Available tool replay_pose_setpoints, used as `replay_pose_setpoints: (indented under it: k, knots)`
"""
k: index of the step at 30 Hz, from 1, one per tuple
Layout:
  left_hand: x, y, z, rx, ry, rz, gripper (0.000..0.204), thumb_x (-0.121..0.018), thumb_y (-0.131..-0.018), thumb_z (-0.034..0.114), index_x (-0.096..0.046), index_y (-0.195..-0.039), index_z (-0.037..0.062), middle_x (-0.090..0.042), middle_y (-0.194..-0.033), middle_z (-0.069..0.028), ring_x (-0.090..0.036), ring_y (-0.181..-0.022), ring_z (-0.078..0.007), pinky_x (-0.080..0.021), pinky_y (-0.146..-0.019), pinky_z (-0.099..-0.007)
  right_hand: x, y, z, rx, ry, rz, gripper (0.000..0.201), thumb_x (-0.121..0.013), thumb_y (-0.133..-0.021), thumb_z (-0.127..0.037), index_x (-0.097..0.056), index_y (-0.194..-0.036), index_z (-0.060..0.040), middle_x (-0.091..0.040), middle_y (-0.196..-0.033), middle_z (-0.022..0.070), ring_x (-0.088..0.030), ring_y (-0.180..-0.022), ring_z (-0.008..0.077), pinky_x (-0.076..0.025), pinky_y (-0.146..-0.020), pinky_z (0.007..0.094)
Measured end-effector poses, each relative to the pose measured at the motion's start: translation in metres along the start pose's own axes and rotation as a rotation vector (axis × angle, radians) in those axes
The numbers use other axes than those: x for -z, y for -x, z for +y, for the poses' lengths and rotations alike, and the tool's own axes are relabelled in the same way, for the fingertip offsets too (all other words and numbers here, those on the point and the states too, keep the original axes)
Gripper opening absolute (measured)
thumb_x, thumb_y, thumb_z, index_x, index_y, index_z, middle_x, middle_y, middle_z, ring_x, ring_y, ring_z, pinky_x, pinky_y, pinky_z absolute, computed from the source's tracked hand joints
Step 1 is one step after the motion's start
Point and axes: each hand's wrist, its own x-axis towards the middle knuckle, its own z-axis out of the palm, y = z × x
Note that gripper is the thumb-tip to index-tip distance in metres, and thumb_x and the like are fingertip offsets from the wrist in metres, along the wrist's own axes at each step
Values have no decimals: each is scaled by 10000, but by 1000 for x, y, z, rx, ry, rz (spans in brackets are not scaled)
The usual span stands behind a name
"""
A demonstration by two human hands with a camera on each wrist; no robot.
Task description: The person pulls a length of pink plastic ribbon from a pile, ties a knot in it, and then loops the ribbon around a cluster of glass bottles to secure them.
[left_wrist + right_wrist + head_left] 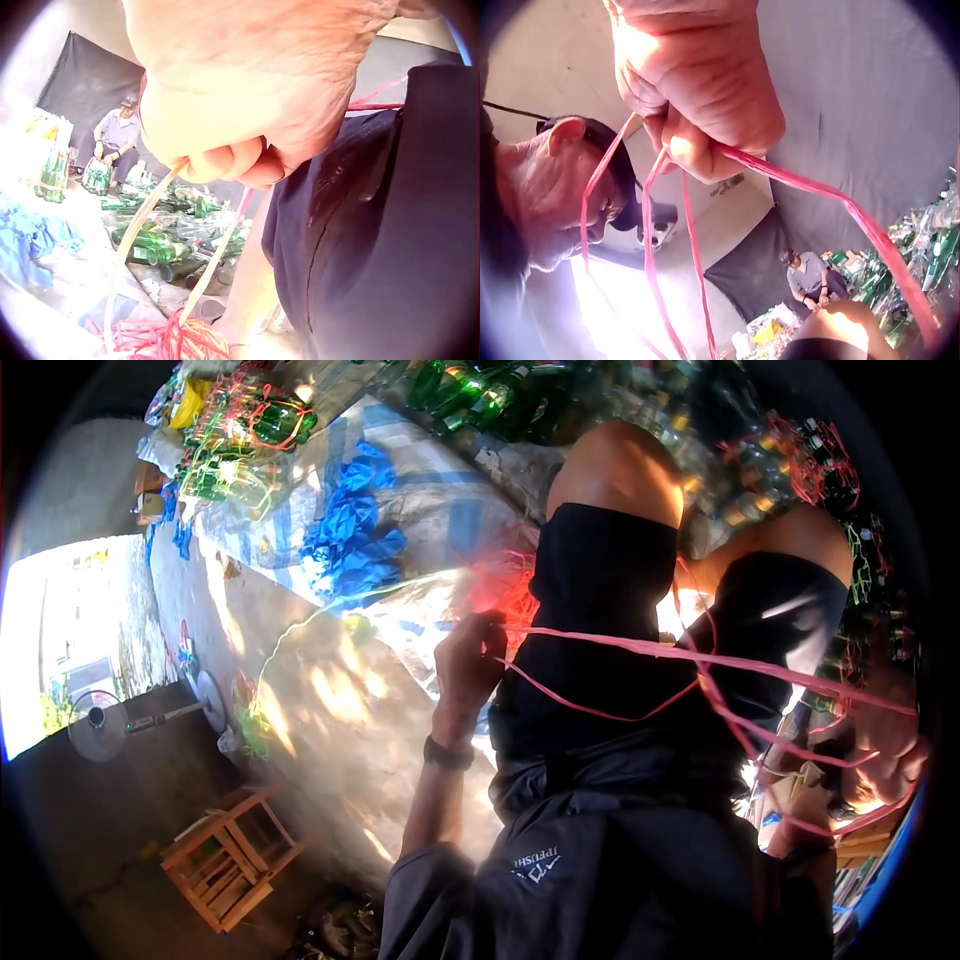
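Both left grip (247, 90) and right grip (697, 82) clamp thin pink plastic twine (810, 184); I judge it light, limp, best pinched where bunched.

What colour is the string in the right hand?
Pink; the string shows best in the right wrist view.

matt cloth shorts (610, 580) have glossy plastic string (650, 648) across them, smooth glass bottles (500, 398) beyond them, a wooden stool (228, 862) left of them.

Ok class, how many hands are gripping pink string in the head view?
2: the left hand, left of the legs, and the right hand, near the right edge.
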Motion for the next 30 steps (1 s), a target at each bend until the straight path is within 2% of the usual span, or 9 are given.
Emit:
replay_pose_setpoints:
  k: [2, 5, 17, 21, 24, 27, 28, 29, 30]
  knots:
    - [1, 1, -1, -2, 12, 13, 153, -649, -890, -6, -716, -1019, 41, -718, -871, -124, -720, -765, -249, -558, -687, -326, 0, 1, -3, 65, 31, 188, 209, -716, -939, -175, -626, -969, 11, -638, -752, 79, -600, -618, 189, -432, -519, 312]
    - [3, 5, -6, 21, 18, 16, 163, -648, -885, -13, -719, -1022, 39, -726, -880, -122, -718, -766, -224, -555, -692, -313, 6, -2, -12, 112, 66, 300, 214, -724, -933, -182, -627, -953, 8, -624, -744, 72, -581, -613, 178, -420, -519, 301]
    - [10, 20, -24, 115, 29, 76, 141, -696, -901, -1, -728, -1023, 61, -733, -868, -96, -658, -696, -119, -526, -644, -277, 18, 2, -28, 185, 154, 536, 239, -755, -911, -210, -634, -891, -6, -571, -711, 44, -505, -590, 137, -374, -521, 261]
    - [13, 17, -13, 126, 25, 74, 134, -699, -905, 5, -728, -1027, 51, -733, -867, -96, -669, -693, -144, -527, -644, -281, 19, 4, -33, 193, 184, 622, 248, -765, -904, -220, -636, -871, -10, -553, -700, 34, -479, -583, 123, -359, -521, 247]
    - [14, 11, -1, -57, -19, 129, 129, -700, -906, 14, -728, -1029, 43, -732, -873, -100, -679, -699, -171, -528, -644, -284, 8, 9, -21, 185, 182, 677, 254, -771, -900, -225, -638, -860, -12, -544, -695, 30, -466, -579, 117, -351, -521, 240]
    - [12, 7, 19, -77, -21, 134, 123, -693, -910, 18, -728, -1027, 37, -732, -890, -107, -686, -712, -190, -530, -649, -286, -10, 34, 41, -46, 243, 668, 369, -545, -1046, -280, -601, -1156, 67, -697, -977, 114, -667, -867, 151, -567, -822, 377]
    - [13, 6, 28, -34, -32, 107, 128, -690, -906, 12, -730, -1024, 39, -729, -888, -106, -687, -718, -186, -531, -653, -284, -54, 11, 45, -32, 395, 449, 416, -558, -1042, -260, -564, -1249, 101, -678, -1005, 110, -658, -803, 138, -569, -865, 385]
    - [14, 5, 35, 9, -44, 79, 134, -687, -901, 5, -731, -1022, 41, -726, -885, -105, -688, -724, -182, -532, -657, -282, -65, 10, 52, -87, 172, 68, 434, -642, -980, -218, -593, -1281, 91, -615, -880, 4, -577, -708, 82, -526, -636, 226]
    - [15, 4, 42, 7, -42, 72, 134, -687, -901, 5, -731, -1022, 41, -726, -885, -105, -688, -724, -182, -532, -657, -282, -87, -7, 47, -219, 313, -44, 487, -703, -957, -186, -540, -1296, 124, -670, -871, 92, -621, -618, 103, -564, -637, 320]
